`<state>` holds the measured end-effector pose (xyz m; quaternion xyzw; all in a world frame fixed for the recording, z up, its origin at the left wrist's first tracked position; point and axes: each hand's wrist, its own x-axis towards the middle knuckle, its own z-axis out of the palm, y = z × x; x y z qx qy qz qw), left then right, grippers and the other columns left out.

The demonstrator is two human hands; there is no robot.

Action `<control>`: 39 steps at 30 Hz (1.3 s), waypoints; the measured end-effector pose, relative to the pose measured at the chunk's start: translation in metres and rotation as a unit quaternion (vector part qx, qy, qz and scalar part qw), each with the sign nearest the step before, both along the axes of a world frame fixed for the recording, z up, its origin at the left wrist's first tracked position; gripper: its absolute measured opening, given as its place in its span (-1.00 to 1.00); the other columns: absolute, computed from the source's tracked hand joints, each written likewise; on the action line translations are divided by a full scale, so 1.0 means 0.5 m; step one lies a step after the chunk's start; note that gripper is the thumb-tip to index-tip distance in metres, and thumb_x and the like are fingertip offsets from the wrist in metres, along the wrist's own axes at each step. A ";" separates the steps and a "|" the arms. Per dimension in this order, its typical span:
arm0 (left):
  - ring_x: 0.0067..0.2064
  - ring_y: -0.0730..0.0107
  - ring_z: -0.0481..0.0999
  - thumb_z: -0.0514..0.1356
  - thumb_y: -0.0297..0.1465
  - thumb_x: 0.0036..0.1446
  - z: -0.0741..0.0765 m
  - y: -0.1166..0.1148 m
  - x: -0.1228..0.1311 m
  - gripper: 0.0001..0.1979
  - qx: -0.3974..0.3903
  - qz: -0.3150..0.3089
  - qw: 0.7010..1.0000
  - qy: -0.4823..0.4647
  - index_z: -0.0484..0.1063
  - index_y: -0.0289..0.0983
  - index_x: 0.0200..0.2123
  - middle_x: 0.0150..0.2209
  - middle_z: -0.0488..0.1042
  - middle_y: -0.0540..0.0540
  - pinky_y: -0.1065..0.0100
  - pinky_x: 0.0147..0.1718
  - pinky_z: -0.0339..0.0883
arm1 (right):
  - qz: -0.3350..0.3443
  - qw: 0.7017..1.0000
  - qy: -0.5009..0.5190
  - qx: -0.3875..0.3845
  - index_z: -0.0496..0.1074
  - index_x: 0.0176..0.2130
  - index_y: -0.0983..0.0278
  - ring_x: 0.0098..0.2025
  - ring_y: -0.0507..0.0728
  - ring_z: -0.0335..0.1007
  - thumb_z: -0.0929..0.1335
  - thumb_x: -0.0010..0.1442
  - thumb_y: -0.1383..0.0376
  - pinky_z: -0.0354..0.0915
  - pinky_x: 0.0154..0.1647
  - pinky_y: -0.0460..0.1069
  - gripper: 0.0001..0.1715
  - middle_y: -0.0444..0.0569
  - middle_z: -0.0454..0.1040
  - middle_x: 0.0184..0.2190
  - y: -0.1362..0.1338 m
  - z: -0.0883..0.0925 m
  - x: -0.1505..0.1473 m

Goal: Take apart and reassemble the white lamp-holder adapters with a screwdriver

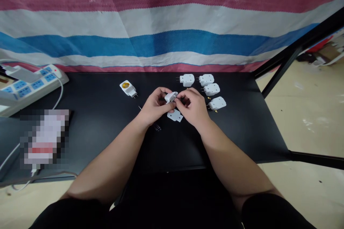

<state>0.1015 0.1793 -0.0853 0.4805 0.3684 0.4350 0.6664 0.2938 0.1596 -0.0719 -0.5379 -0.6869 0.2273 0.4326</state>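
Observation:
My left hand (154,106) is closed around a small white plug housing (170,97), held up over the table with its hollow side showing. My right hand (194,105) pinches at the housing's right edge; whether a small part sits between those fingertips is hidden. Just below both hands a flat white cover piece (175,116) with holes lies on the black table (107,121). Under my left wrist rests a thin tool with a dark handle (157,127), mostly covered by the hand.
Several white two-pin plugs (218,103) lie right of my hands, near tiny gold-coloured pieces (209,98). Another white plug with a yellow round face (129,88) is at the left. A power strip (34,85), cables and a blurred-out phone (47,137) occupy the far left. Striped sheeting (172,43) hangs behind.

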 end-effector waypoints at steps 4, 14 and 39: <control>-0.35 0.46 0.67 0.60 -0.43 0.06 0.002 -0.001 0.002 -0.44 -0.004 0.002 1.000 0.008 0.43 -0.22 0.05 -0.19 0.53 0.02 0.40 -0.33 0.67 | 0.000 1.000 0.011 0.014 0.57 -0.27 0.19 -0.36 0.12 0.46 0.47 0.28 0.35 0.46 -0.29 0.11 -0.94 0.00 0.54 -0.20 -0.002 0.000 -0.001; -0.33 0.47 0.65 0.56 -0.53 -0.02 0.005 0.008 -0.002 -0.36 -0.067 0.041 0.997 -0.016 0.50 -0.28 0.15 -0.19 0.58 -0.02 0.41 -0.32 0.64 | -0.023 0.994 0.111 -0.008 0.34 -0.35 0.13 -0.31 0.15 0.57 0.45 0.21 0.33 0.52 -0.20 0.13 -0.79 -0.08 0.64 -0.30 -0.003 0.001 0.005; -0.30 0.44 0.60 0.56 -0.48 0.01 0.002 -0.004 -0.001 -0.35 0.071 0.020 0.996 0.054 0.59 -0.21 0.21 -0.12 0.66 -0.07 0.38 -0.28 0.57 | 0.023 0.999 0.024 -0.007 0.61 -0.23 0.13 -0.22 0.23 0.63 0.47 0.36 0.28 0.55 -0.10 0.18 -0.93 -0.02 0.68 -0.26 0.002 -0.006 0.003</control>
